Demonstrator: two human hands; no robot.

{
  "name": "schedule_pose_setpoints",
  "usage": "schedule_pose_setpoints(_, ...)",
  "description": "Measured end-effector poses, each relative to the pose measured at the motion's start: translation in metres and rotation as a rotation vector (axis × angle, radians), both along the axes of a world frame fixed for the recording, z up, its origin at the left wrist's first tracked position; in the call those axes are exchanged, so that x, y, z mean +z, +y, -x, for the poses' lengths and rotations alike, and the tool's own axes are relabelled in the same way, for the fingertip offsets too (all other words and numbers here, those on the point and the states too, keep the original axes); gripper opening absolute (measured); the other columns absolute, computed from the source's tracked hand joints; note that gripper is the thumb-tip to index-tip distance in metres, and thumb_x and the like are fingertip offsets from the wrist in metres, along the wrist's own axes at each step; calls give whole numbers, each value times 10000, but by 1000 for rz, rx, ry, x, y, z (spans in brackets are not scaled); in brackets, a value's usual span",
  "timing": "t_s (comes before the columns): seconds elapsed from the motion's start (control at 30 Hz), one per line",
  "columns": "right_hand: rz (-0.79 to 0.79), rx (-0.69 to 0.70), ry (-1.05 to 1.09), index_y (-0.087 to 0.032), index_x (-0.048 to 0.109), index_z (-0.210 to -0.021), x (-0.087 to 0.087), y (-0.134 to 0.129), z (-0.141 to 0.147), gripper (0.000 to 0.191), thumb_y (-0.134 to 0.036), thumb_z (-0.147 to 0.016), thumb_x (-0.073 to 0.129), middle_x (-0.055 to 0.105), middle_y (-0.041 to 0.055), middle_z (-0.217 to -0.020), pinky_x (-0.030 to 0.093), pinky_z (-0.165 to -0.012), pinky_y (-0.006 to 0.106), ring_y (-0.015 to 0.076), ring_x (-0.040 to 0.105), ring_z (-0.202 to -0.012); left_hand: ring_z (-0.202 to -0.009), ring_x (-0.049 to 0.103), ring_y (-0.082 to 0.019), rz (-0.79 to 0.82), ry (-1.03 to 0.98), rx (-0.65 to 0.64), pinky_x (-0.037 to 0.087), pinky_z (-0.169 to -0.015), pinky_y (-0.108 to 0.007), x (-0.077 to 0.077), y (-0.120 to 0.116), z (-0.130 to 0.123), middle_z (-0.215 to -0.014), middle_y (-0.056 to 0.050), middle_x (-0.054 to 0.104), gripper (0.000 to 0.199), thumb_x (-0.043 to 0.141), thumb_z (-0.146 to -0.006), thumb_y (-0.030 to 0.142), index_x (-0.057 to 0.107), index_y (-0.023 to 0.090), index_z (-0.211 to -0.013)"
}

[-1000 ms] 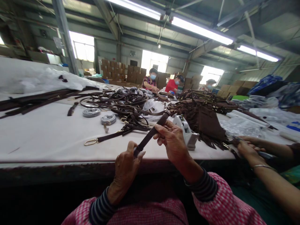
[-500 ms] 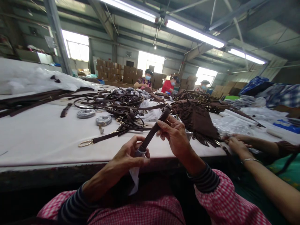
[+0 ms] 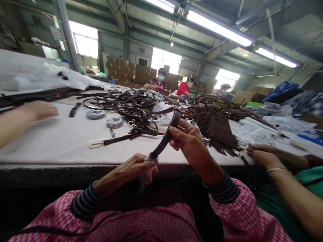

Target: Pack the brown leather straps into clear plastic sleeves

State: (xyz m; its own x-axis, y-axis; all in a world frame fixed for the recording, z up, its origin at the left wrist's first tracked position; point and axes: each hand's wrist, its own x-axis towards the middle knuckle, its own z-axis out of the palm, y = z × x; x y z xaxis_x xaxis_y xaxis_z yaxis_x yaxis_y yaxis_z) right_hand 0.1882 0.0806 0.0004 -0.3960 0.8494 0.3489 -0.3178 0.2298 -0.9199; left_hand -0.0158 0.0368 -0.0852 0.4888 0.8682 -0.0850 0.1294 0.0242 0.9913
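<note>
A dark brown strap [image 3: 164,140] slants up in front of me, bent near its top end. Its upper part is pinched between the thumb and fingers of my right hand [image 3: 193,144]. My left hand [image 3: 132,168] is closed around the lower end, where a thin whitish wrapping [image 3: 144,174] hangs down below the fingers. What lies inside that grip is partly hidden. Just beyond, a brown strap with a gold-coloured clasp [image 3: 96,145] lies on the white table [image 3: 70,148], beside a heap of tangled straps [image 3: 131,111].
Two wrapped coils [image 3: 96,114] lie left of the heap. Brown fringed pieces [image 3: 217,129] are piled to the right. A co-worker's arm [image 3: 32,114] reaches in from the left; another's hands [image 3: 267,156] work at the right edge. Clear plastic [image 3: 252,136] lies near them.
A co-worker's arm has come in over the table from the left. My left fingers have closed further around the wrapping, and the strap now bends more. The view has shifted slightly.
</note>
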Motion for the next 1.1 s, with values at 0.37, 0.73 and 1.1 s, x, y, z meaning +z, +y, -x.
schedule_pose_setpoints(0.37,-84,26,-50,-180,678,-931,3,12,1,203,-306,-846,813,683,-10,-732,376,-410,177,82,563,-504,-465,415,-86,4,-97,61,264,-467,-218,-21,1,3,-507,49,514,418,870,-721,438,558,174,-631)
schedule_pose_setpoints(0.73,-149,107,-117,-185,682,-946,11,13,-4,133,-276,-895,765,686,-6,-718,379,-424,185,92,573,-514,-388,395,-69,114,-416,-68,299,-423,-208,-39,0,4,-452,39,505,389,849,-757,393,575,164,-603)
schedule_pose_setpoints(1.1,-40,-122,-53,-169,679,-846,4,17,0,221,-288,-759,844,663,-16,-677,333,-361,175,72,514,-443,-450,403,-68,-26,-262,216,287,-452,-204,-41,-1,0,-504,23,530,446,844,-740,490,586,151,-606)
